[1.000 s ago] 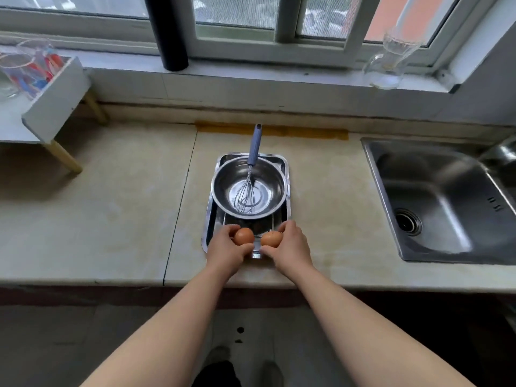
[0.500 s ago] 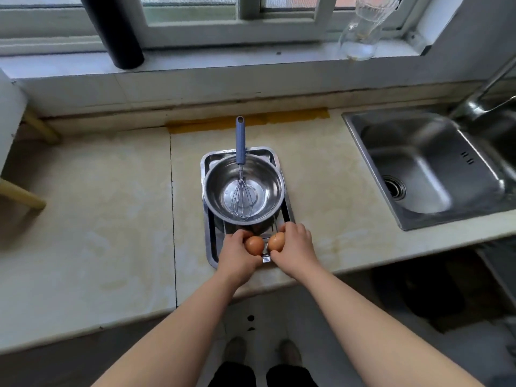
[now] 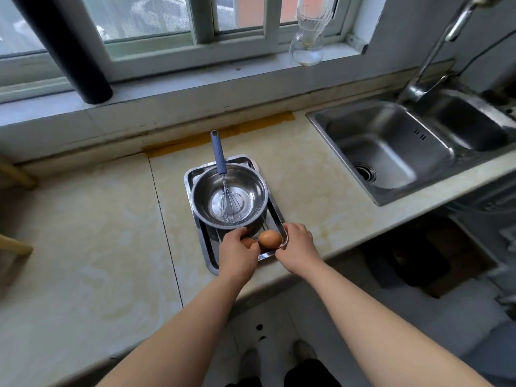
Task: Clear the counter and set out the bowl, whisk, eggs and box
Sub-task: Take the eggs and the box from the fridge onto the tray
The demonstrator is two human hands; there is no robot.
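Note:
A steel bowl sits in a rectangular steel box on the counter, near its front edge. A whisk with a blue handle stands in the bowl, its wires on the bottom. My left hand grips a brown egg that is mostly hidden under its fingers. My right hand pinches a second brown egg by its right side. Both eggs are low over the near end of the box, side by side; whether they rest on it is unclear.
A steel sink with a tap lies to the right. A glass jug and a black pipe stand on the windowsill. Beige counter stretches left of the box. A wooden leg shows at the left edge.
My view has swung right and down. Both hands with the eggs stay at the near end of the box. The left egg is now more covered, the right one more exposed.

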